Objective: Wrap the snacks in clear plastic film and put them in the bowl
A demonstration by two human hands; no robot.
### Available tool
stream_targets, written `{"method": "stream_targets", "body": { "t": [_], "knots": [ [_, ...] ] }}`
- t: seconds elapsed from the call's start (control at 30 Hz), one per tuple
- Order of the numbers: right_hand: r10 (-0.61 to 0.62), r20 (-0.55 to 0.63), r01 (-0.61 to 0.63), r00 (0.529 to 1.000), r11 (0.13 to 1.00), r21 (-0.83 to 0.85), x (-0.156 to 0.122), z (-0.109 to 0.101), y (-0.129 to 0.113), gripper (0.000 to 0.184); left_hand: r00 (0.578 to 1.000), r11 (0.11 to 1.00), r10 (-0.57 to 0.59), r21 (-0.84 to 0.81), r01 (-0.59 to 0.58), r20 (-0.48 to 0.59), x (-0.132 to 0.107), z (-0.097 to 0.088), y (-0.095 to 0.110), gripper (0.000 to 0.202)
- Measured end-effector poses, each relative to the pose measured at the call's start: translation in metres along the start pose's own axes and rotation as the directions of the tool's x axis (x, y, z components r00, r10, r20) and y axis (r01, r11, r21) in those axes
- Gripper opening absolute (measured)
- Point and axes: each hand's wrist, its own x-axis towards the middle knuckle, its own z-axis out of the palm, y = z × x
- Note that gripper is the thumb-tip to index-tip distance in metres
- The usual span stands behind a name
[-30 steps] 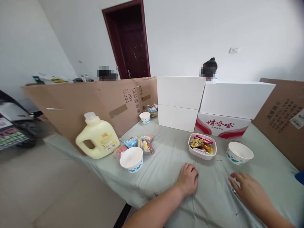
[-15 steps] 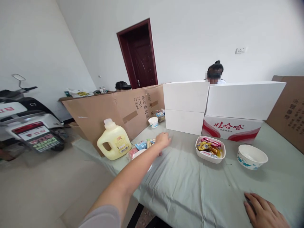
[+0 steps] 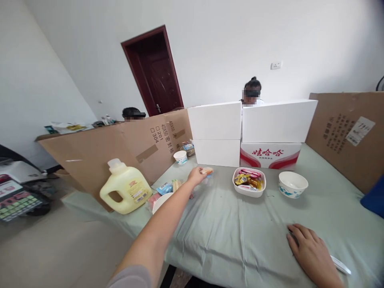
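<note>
My left hand (image 3: 196, 176) reaches across the table, its fingers pinched on a small snack packet (image 3: 207, 171) in clear wrapping with something orange inside. Under that forearm are a partly hidden white bowl (image 3: 160, 202) and several wrapped snacks (image 3: 165, 188). Palm down, my right hand (image 3: 312, 252) rests on the cloth at the right with fingers stretched out. A dark patch shows beneath its fingertips; I cannot make out what it is. Beside its wrist lies a slim white object (image 3: 341, 265). Between the hands stands a white dish (image 3: 250, 192) filled with wrapped sweets.
A yellow jug (image 3: 132, 188) stands at the left by a cardboard panel (image 3: 126, 140). White boxes (image 3: 217, 136) line the back, with a paper bowl (image 3: 292, 185) in front and a small cup (image 3: 180, 157) beside them. Two people sit behind the barriers.
The view has swung to the right, so things sit further left. My left hand now shows a snack packet in its fingers. The right hand stays on the cloth.
</note>
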Motion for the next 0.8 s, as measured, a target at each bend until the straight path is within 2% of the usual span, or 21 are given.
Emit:
{"method": "stream_targets", "body": {
  "t": [0.1,0.17,0.27,0.37,0.4,0.43,0.47,0.5,0.6,0.67,0.7,0.73,0.77,0.8],
  "knots": [
    [-0.002,0.004,0.002,1.0,1.0,-0.005,0.001,-0.003,-0.002,0.041,0.981,0.97,0.042,-0.245,0.006,0.192,-0.026,0.029,0.012,0.037],
    [-0.009,0.009,0.009,1.0,1.0,-0.01,0.001,-0.006,-0.004,0.038,0.931,0.934,0.07,-0.352,0.065,0.358,-0.051,0.048,0.014,0.033],
    [-0.008,0.014,0.008,1.0,1.0,-0.022,0.002,-0.008,-0.006,0.035,0.798,0.893,0.1,-0.407,0.191,0.595,-0.089,0.073,0.01,0.04],
    [-0.012,0.005,0.012,1.0,0.999,-0.035,0.003,-0.012,-0.008,0.032,0.629,0.879,0.11,-0.371,0.3,0.77,-0.116,0.096,0.007,0.051],
    [-0.018,-0.014,0.018,1.0,0.999,-0.042,0.003,-0.016,-0.009,0.031,0.586,0.895,0.088,-0.322,0.309,0.806,-0.122,0.104,0.006,0.055],
    [-0.034,-0.042,0.032,0.999,0.998,-0.049,0.004,-0.02,-0.011,0.029,0.567,0.92,0.05,-0.259,0.294,0.822,-0.127,0.111,0.006,0.06],
    [-0.062,-0.073,0.059,0.995,0.997,-0.051,0.004,-0.026,-0.014,0.028,0.575,0.946,0.006,-0.191,0.262,0.818,-0.131,0.118,0.006,0.065],
    [-0.101,-0.1,0.097,0.99,0.994,-0.041,0.005,-0.033,-0.019,0.025,0.605,0.967,-0.033,-0.127,0.22,0.796,-0.134,0.123,0.006,0.07],
    [-0.252,-0.094,0.262,0.963,0.957,0.122,0.005,-0.058,-0.044,0.018,0.745,0.994,-0.045,-0.045,0.099,0.665,-0.144,0.131,0.003,0.073],
    [-0.315,-0.075,0.323,0.946,0.898,0.298,0.003,-0.069,-0.067,0.016,0.826,0.998,0.016,-0.061,0.023,0.563,-0.151,0.128,-0.002,0.061],
    [-0.329,-0.076,0.333,0.941,0.869,0.366,0.002,-0.072,-0.079,0.016,0.869,0.995,0.092,-0.065,-0.069,0.486,-0.156,0.125,-0.005,0.052],
    [-0.332,-0.081,0.335,0.94,0.847,0.412,0.0,-0.073,-0.09,0.017,0.891,0.978,0.207,-0.062,-0.199,0.404,-0.16,0.122,-0.009,0.044],
    [-0.329,-0.088,0.333,0.94,0.837,0.434,-0.001,-0.072,-0.101,0.02,0.878,0.935,0.349,-0.052,-0.352,0.327,-0.165,0.12,-0.013,0.038],
    [-0.322,-0.091,0.328,0.942,0.837,0.438,-0.001,-0.069,-0.11,0.024,0.831,0.866,0.491,-0.043,-0.499,0.262,-0.169,0.119,-0.017,0.034]
  ]
}}
